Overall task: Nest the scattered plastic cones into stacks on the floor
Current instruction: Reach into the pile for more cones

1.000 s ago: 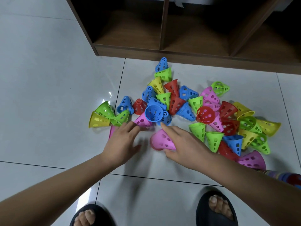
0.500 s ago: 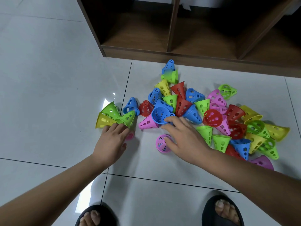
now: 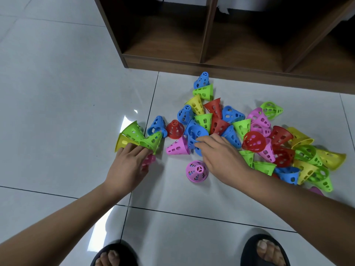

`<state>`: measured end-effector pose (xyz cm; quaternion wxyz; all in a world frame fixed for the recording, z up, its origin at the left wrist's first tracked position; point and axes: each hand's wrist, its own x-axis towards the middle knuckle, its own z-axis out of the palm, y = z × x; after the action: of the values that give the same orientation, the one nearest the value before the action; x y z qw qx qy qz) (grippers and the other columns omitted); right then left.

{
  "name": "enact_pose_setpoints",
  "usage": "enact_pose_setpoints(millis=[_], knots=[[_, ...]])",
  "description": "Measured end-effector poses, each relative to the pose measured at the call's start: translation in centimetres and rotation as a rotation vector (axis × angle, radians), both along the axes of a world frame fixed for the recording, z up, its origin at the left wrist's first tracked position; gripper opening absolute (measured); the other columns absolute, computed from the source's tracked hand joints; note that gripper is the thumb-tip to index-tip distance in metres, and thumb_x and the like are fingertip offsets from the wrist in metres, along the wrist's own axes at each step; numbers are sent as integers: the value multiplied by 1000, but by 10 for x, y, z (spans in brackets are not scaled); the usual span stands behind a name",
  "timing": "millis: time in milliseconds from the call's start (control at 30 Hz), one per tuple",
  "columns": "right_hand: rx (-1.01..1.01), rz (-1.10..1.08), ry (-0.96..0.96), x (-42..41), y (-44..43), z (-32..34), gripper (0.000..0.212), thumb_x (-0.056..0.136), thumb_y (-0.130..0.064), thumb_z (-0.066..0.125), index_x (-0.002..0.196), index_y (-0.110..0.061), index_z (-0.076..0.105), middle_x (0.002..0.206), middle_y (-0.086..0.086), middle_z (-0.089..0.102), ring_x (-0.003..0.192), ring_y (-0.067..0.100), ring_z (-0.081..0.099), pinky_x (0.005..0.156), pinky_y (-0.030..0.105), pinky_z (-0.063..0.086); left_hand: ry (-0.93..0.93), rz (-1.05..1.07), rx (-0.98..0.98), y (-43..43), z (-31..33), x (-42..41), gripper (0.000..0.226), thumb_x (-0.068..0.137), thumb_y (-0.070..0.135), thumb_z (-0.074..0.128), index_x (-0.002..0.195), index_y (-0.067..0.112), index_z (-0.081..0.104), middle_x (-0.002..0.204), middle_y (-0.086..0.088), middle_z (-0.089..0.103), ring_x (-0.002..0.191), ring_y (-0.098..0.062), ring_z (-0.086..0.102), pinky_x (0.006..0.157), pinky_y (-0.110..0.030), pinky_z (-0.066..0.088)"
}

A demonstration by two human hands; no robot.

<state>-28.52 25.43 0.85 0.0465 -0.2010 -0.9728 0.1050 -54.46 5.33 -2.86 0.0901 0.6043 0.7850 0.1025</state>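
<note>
Several perforated plastic cones (image 3: 255, 143) in blue, green, red, yellow and pink lie scattered on the white tiled floor. My left hand (image 3: 128, 166) lies over a pink cone (image 3: 149, 159), pinching it between thumb and index finger. Its fingertips touch a yellow cone (image 3: 122, 141) and a green cone (image 3: 152, 141). My right hand (image 3: 221, 156) curls its fingers over the rim of a blue cone (image 3: 196, 133) in the pile. Another pink cone (image 3: 196, 171) stands alone on its wide end just left of my right wrist.
A dark wooden shelf unit (image 3: 211, 60) with open compartments stands on the floor behind the pile. My feet in black sandals (image 3: 265, 250) are at the bottom edge. Bare tiles (image 3: 57, 93) spread to the left.
My right hand let go of the pink cone, which now stands on the floor, and moved up onto the blue cone. My left hand shifted left to the yellow and green cones.
</note>
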Motion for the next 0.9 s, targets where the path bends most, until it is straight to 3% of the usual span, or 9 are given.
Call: enact_pose_setpoints(millis=[167, 300, 400, 467, 600, 733, 900], knots=[[-243, -167, 161, 18, 2, 14, 20, 100, -12, 67, 119, -15, 71, 117, -4, 65, 109, 20, 58, 97, 34, 50, -168, -15, 118, 9, 20, 14, 43, 79, 21, 87, 118, 24, 69, 104, 9, 69, 93, -26, 53, 79, -41, 47], [-457, -392, 247, 36, -4, 27, 10, 100, -13, 69, 103, -22, 68, 96, -14, 63, 90, 4, 60, 75, 15, 43, -328, 3, 155, 17, 38, 32, 42, 86, 27, 87, 123, 27, 68, 109, 14, 68, 100, -19, 53, 83, -35, 48], [-726, -570, 342, 48, -13, 33, 14, 101, -11, 68, 103, -24, 63, 97, -14, 67, 90, 7, 65, 77, 17, 49, -437, 50, 187, 23, 52, 43, 41, 89, 34, 82, 126, 32, 66, 119, 21, 67, 110, -12, 56, 90, -26, 47], [-954, -635, 421, 53, -20, 33, 15, 102, -8, 66, 107, -20, 61, 95, -4, 72, 87, 13, 67, 75, 21, 52, -501, 92, 224, 26, 61, 50, 43, 88, 38, 79, 129, 33, 66, 123, 25, 66, 114, -6, 58, 93, -19, 46], [-1285, -767, 538, 60, -32, 18, 17, 102, 2, 62, 116, -7, 62, 90, 7, 75, 78, 18, 65, 63, 24, 49, -616, 146, 288, 29, 80, 66, 43, 93, 26, 84, 131, 30, 66, 128, 20, 68, 115, -12, 64, 91, -15, 47], [-1394, -829, 467, 65, -41, 1, 15, 102, 2, 62, 115, -5, 67, 86, 5, 74, 77, 15, 64, 62, 25, 47, -719, 100, 340, 29, 92, 87, 41, 94, 27, 83, 131, 27, 66, 128, 15, 70, 115, -17, 66, 90, -23, 51], [-1371, -847, 319, 63, -43, -13, 16, 102, 1, 59, 109, -9, 70, 85, 6, 75, 76, 16, 64, 61, 24, 47, -753, 70, 330, 26, 86, 106, 44, 94, 34, 81, 135, 25, 65, 130, 14, 70, 115, -20, 68, 90, -29, 52]])
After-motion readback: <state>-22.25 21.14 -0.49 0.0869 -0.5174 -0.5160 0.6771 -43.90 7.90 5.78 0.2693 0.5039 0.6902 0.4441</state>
